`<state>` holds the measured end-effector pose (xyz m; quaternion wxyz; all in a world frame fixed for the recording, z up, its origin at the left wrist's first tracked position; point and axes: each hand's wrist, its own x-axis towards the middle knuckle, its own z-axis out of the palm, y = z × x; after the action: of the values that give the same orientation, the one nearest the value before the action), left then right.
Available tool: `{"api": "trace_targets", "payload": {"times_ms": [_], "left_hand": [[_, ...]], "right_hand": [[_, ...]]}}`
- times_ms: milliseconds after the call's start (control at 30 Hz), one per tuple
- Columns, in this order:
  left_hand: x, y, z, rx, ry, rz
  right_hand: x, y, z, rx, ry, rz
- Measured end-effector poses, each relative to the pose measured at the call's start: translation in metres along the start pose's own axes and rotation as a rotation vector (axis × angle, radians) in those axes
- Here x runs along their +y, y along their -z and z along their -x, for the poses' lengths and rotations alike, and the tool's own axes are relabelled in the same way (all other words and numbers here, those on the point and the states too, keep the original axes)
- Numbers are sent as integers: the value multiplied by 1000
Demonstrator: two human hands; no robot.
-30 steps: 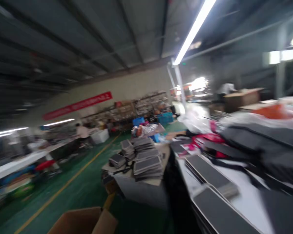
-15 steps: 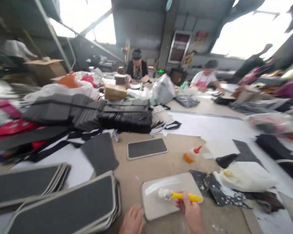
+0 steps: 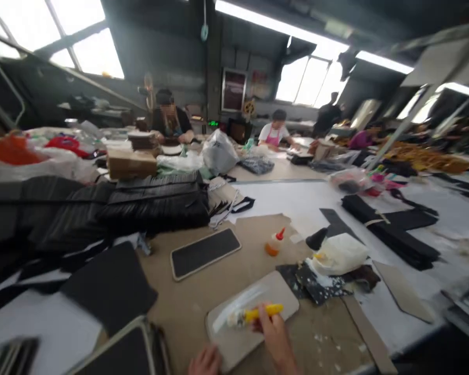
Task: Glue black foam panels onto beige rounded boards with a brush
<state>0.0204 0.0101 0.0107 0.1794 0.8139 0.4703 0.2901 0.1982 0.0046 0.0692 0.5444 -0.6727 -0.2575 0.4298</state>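
Observation:
My right hand (image 3: 272,333) is closed round the yellow handle of a brush (image 3: 263,312). White paste coats the brush's bristles, which touch a beige rounded panel (image 3: 275,291). A wet, shiny white smear runs along the panel's left part. My left hand (image 3: 206,360) lies at the panel's near left edge, fingers stretched out and partly cut off by the frame. Beyond the panel lies a dark grey panel with a pale rim (image 3: 206,253). A squeeze bottle (image 3: 273,245) with a red tip and orange liquid stands to its right.
A white paste container (image 3: 342,253) sits on smeared dark scraps (image 3: 322,284) at right. Stacked grey panels (image 3: 117,354) stand lower left, with a dark sheet (image 3: 111,289) behind them. Bundled black pieces (image 3: 156,200) lie farther back. Several people work across the table.
My view has turned to the right, so the table's things sit farther left in the picture. The brush remains in my right hand, lower on the panel, and the smear's shape has changed.

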Motion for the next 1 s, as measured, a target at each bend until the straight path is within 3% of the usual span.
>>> {"api": "trace_targets", "payload": {"times_ms": [67,133,233,333,433,767,867,1000], "left_hand": [[6,7,23,-205,82,-44],[11,12,30,-393,153,-82],[14,17,22,-482,194,-111],[16,18,18,-471,187,-124],[17,17,19,-442,188,-119],[10,4,29,-320,64,-208],[7,3,29,-275,4,-230],[5,2,30,-207,-48,-232]], "right_hand": [[4,-5,5,-49,-20,0],[7,-14,1,-98,-44,0],[14,-27,-6,-169,-64,31],[22,-31,-9,-194,-48,80],[28,-18,-21,-157,2,120],[20,96,-102,199,149,375],[10,117,-101,240,221,545],[3,125,-76,177,513,789]]}}
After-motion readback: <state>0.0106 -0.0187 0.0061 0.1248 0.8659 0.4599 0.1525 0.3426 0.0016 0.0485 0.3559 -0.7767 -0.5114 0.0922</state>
